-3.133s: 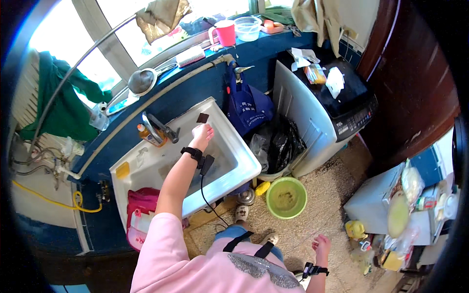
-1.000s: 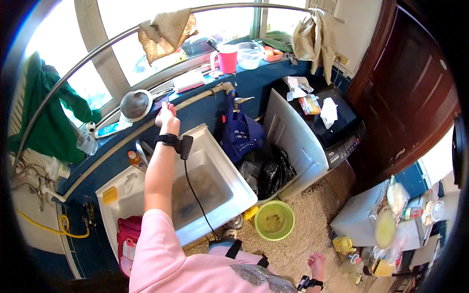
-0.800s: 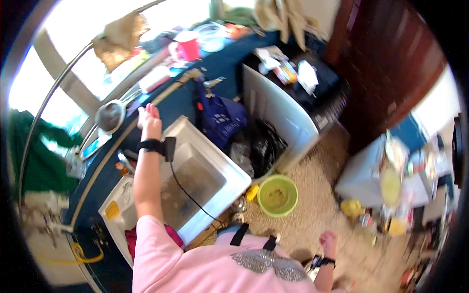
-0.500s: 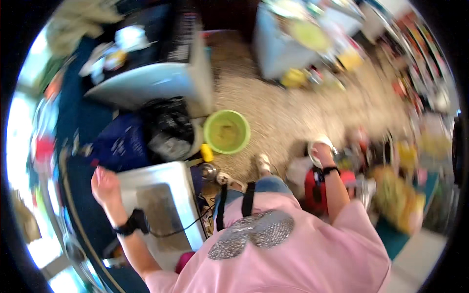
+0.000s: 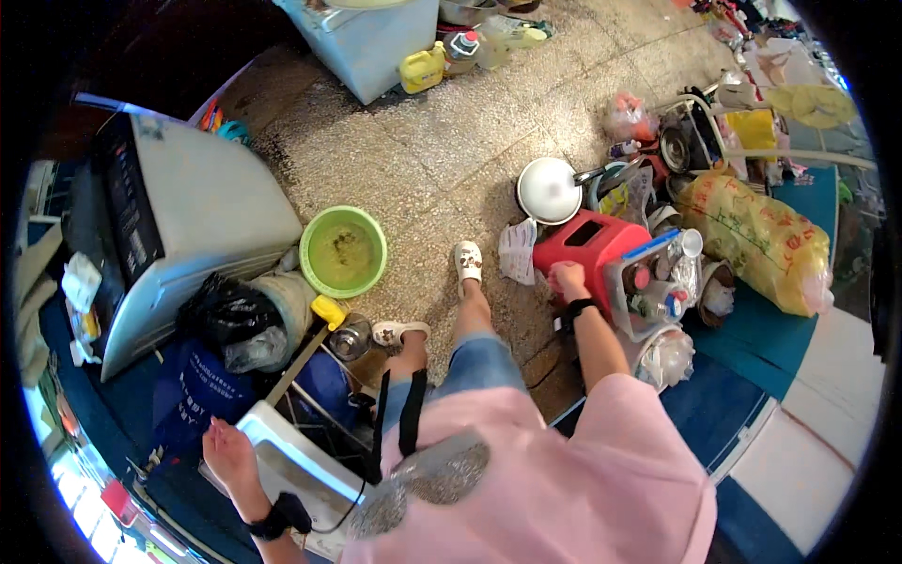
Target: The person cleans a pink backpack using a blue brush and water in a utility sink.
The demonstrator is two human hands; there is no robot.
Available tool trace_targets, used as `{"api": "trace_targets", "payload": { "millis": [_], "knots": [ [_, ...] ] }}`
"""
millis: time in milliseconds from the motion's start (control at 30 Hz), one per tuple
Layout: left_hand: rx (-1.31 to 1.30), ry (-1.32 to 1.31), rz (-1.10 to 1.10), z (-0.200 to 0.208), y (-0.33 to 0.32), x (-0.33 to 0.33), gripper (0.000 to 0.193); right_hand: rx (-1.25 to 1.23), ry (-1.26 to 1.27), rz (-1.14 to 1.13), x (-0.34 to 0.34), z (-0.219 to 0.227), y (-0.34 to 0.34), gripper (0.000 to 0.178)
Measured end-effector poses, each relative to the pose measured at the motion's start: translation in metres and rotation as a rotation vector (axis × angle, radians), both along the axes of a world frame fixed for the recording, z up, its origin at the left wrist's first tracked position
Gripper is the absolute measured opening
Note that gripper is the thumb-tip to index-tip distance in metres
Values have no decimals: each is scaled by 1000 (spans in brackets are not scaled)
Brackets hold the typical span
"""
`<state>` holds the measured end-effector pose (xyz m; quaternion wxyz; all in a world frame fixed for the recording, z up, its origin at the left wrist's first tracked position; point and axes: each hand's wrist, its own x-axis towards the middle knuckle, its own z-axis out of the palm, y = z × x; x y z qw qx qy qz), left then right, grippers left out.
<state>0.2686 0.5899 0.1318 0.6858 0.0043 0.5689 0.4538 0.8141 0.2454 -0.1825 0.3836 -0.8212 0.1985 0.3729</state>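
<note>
My left hand (image 5: 228,456) hangs loosely at the lower left, beside a white-rimmed basin-like fixture (image 5: 299,455); its fingers are partly bent and apart, holding nothing visible. Over the edge of a red plastic stool (image 5: 587,246) is my right hand (image 5: 568,280), its fingers curled in with no object showing; whether it touches the stool I cannot tell. Just beyond the stool lies a white round pan or lid (image 5: 549,191) near a dark handle. Beside my right hand stands a clear plastic bin (image 5: 628,310) with bottles and jars in it.
A green basin (image 5: 380,246) with murky liquid stands on the speckled floor. To its left are a large white appliance (image 5: 211,211) and a bucket (image 5: 285,305) with black bags. A yellow jug (image 5: 422,69) sits by a pale blue cabinet (image 5: 374,47). A stuffed yellow bag (image 5: 756,235) lies at right.
My view has swung toward the right, so the basin and appliance sit farther left. My right hand, before in front of the white round thing, is now over the red stool. The blur has cleared.
</note>
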Motion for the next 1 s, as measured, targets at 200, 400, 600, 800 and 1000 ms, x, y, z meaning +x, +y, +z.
{"api": "trace_targets", "payload": {
  "millis": [200, 400, 600, 800, 1000],
  "knots": [
    [-272, 214, 20, -11, -39, 150, 17, -310, 22, 237, 26, -118, 2, 20],
    [-322, 291, -215, -57, -39, 261, 16, -479, 125, 213, 39, -201, 6, 36],
    [-290, 651, -367, -89, -40, 324, 21, -764, 187, 290, 50, -265, 13, 62],
    [-399, 519, -403, -127, -42, 348, 19, -643, 369, 222, 61, -312, -16, 48],
    [-359, 465, -391, -114, -49, 355, 15, -420, 263, 566, 54, -267, 4, 47]
  ]
}}
